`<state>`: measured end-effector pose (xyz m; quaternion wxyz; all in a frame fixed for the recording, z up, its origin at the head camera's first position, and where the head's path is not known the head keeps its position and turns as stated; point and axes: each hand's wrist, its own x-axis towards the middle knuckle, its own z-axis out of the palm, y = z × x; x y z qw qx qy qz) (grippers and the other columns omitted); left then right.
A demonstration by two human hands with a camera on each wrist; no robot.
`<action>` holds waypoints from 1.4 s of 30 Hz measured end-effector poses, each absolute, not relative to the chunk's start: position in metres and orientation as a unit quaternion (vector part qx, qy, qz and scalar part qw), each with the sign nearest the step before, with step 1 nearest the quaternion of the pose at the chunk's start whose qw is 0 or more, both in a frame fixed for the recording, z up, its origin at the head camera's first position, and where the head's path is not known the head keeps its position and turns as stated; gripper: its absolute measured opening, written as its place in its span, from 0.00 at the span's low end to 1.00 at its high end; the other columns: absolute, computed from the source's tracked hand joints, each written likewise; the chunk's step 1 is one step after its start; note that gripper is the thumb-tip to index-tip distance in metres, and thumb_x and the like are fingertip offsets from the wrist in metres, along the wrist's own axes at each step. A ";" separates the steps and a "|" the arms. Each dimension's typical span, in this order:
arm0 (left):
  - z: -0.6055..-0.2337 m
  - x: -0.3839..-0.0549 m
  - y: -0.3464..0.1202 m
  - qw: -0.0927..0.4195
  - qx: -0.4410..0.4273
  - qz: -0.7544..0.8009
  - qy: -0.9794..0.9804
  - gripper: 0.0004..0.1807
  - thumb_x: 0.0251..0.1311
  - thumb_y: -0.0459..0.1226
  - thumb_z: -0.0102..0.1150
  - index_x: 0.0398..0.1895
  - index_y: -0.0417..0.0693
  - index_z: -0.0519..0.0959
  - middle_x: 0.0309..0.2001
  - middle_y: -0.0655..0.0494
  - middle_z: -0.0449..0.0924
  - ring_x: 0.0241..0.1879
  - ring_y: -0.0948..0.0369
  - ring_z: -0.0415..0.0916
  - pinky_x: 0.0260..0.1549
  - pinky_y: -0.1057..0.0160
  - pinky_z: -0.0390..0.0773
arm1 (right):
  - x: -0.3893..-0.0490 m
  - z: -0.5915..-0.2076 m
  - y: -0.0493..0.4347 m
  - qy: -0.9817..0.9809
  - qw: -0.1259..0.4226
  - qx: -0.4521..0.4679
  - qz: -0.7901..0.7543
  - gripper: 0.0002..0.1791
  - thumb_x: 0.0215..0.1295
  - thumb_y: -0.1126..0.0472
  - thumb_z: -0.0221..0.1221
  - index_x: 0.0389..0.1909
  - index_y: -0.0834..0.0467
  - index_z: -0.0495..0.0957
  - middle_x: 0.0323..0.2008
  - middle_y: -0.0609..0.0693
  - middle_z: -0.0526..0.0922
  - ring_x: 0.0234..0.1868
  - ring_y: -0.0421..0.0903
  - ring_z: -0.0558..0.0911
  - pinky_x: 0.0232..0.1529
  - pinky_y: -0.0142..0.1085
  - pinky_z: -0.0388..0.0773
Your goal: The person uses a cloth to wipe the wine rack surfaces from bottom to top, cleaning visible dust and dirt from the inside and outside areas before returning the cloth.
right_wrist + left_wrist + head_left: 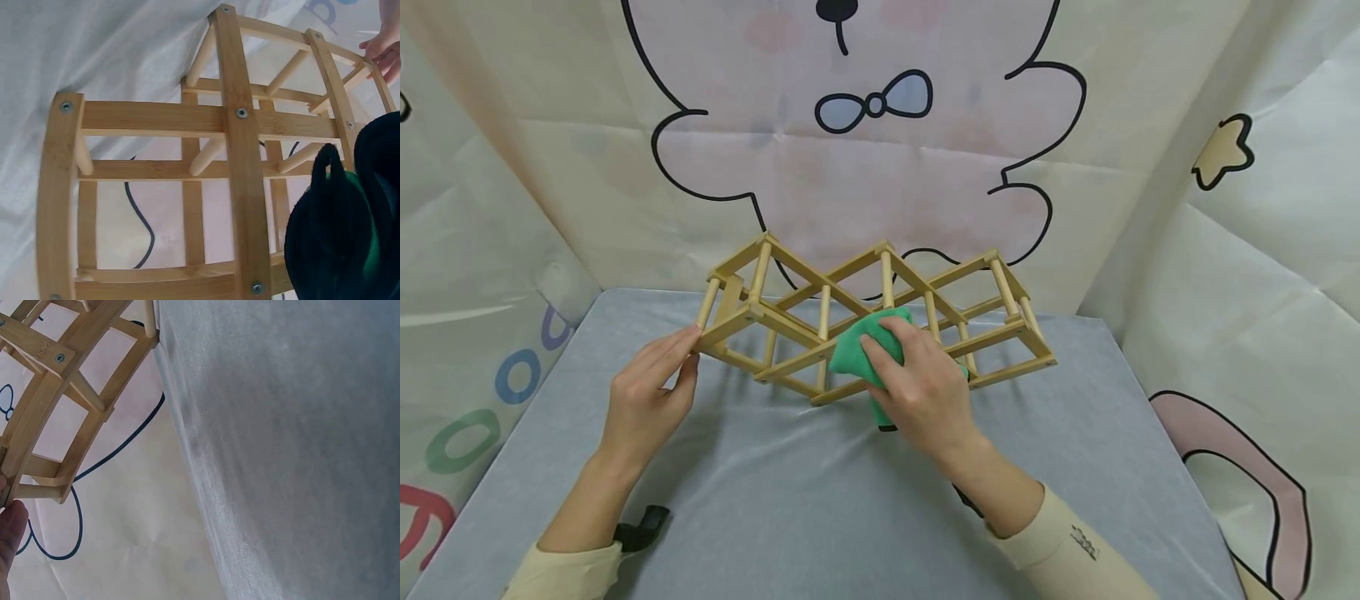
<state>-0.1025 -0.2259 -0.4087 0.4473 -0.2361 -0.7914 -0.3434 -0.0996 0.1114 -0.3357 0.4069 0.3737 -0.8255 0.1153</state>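
Green cloth (859, 348) sat bunched in the curled fingers of the right hand (925, 392), against the wooden rack (244, 156) near the far edge of the table (820, 500); the left hand (651, 392) pinched the rack's left end, apparently to steady it.

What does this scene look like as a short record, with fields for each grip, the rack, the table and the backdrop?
Left grip: holds the rack's left end
Right grip: holds a green cloth at the rack's middle
Rack: wooden, crisscross slats, round rods
Table: grey-blue cover
Backdrop: cartoon with bow tie
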 end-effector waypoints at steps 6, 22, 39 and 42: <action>-0.409 -0.103 -0.226 0.445 -0.236 -0.343 -0.793 0.27 0.48 0.10 0.64 0.55 0.28 0.84 0.51 0.35 0.87 0.45 0.37 0.84 0.63 0.75 0.73 | -0.100 -0.343 0.124 -0.822 0.412 0.373 0.127 0.27 0.47 0.62 0.83 0.51 0.60 0.87 0.53 0.64 0.82 0.46 0.62 0.87 0.44 0.51 0.90; -0.411 -0.103 -0.228 0.443 -0.232 -0.339 -0.797 0.27 0.49 0.11 0.63 0.56 0.29 0.84 0.51 0.35 0.87 0.46 0.37 0.84 0.64 0.75 0.72 | -0.101 -0.380 0.165 -0.854 0.376 0.341 0.112 0.30 0.43 0.63 0.85 0.52 0.61 0.88 0.54 0.65 0.82 0.43 0.65 0.85 0.37 0.55 0.90; -0.411 -0.104 -0.227 0.443 -0.235 -0.340 -0.796 0.27 0.49 0.11 0.64 0.55 0.29 0.84 0.51 0.36 0.87 0.46 0.37 0.84 0.64 0.74 0.72 | -0.102 -0.369 0.198 -0.831 0.418 0.347 0.119 0.17 0.60 0.65 0.71 0.51 0.64 0.87 0.51 0.70 0.82 0.39 0.69 0.84 0.35 0.60 0.88; -0.412 -0.104 -0.227 0.445 -0.234 -0.339 -0.795 0.27 0.49 0.11 0.64 0.55 0.29 0.84 0.50 0.36 0.87 0.45 0.37 0.84 0.64 0.75 0.72 | -0.103 -0.362 0.207 -0.824 0.433 0.344 0.125 0.16 0.66 0.62 0.66 0.52 0.65 0.87 0.51 0.72 0.81 0.39 0.71 0.83 0.35 0.63 0.87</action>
